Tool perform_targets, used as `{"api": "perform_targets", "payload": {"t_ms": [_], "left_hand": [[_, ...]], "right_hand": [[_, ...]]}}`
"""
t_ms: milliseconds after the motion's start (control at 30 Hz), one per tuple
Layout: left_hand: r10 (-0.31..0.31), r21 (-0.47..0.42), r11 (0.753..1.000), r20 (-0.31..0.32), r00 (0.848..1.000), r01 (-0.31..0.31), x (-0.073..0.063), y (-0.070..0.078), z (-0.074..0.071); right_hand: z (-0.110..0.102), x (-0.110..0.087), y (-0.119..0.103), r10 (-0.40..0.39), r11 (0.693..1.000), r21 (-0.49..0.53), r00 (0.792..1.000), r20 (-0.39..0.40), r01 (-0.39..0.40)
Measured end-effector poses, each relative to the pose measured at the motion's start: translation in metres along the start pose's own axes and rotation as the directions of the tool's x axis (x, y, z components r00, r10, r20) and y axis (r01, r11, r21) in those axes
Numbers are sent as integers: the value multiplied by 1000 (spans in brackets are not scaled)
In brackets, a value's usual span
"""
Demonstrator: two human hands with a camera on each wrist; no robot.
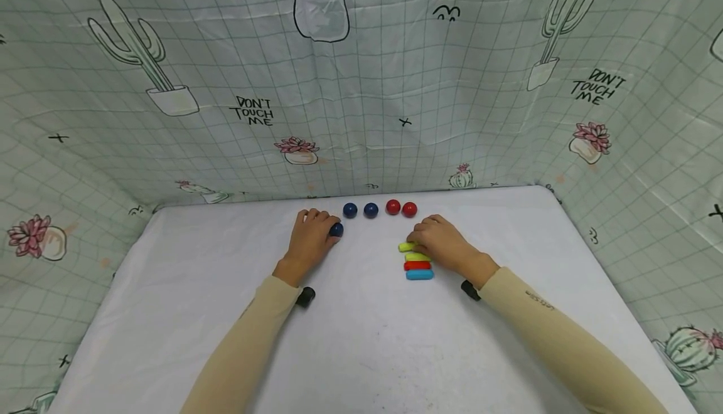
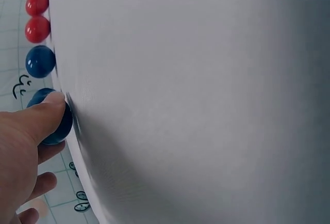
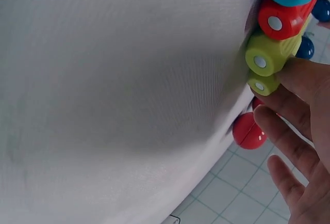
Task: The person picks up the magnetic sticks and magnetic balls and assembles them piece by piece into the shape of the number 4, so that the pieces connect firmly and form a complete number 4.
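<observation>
My left hand (image 1: pixel 309 236) pinches a dark blue ball (image 1: pixel 336 229) between thumb and fingers, at or just above the white table. In the left wrist view the thumb lies over that blue ball (image 2: pixel 63 126). My right hand (image 1: pixel 443 241) pinches the farthest of several short, thick coloured sticks, a yellow-green stick (image 1: pixel 405 247). The right wrist view shows that stick's white-dotted end (image 3: pixel 264 85) between thumb and forefinger. Nearer me lie a second yellow-green stick (image 1: pixel 415 256), a red stick (image 1: pixel 417 266) and a blue stick (image 1: pixel 420 275), side by side.
Two dark blue balls (image 1: pixel 360 211) and two red balls (image 1: pixel 401 208) stand in a row near the far edge of the white table (image 1: pixel 361 339). A cloth (image 1: pixel 361 100) printed with a grid and cacti hangs behind and at both sides.
</observation>
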State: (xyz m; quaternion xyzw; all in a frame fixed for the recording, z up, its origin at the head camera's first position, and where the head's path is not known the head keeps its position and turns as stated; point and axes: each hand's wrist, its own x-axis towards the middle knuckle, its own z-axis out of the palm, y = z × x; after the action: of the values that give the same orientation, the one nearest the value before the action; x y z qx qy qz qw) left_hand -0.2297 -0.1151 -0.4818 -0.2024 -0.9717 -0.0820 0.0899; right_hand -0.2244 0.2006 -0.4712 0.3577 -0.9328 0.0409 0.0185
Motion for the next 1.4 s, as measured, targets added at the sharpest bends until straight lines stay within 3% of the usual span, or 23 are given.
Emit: {"api": "perform_targets", "payload": {"t_ms": [267, 633, 933, 1400], "left_hand": [[55, 8, 998, -57, 997, -55, -15, 5, -5], [118, 37, 993, -92, 989, -115, -35, 19, -13], [114, 60, 992, -49, 992, -111, -43, 31, -19], [121, 49, 992, -81, 989, -117, -51, 38, -17]], "right_hand": [[-3, 1, -9, 4, 1000, -2, 996, -88, -4], [-8, 9, -35, -77, 996, 17, 978, -192, 82], [-7, 14, -51, -120, 992, 0, 967, -223, 123], [0, 21, -65, -160, 987, -51, 959, -233, 152]]}}
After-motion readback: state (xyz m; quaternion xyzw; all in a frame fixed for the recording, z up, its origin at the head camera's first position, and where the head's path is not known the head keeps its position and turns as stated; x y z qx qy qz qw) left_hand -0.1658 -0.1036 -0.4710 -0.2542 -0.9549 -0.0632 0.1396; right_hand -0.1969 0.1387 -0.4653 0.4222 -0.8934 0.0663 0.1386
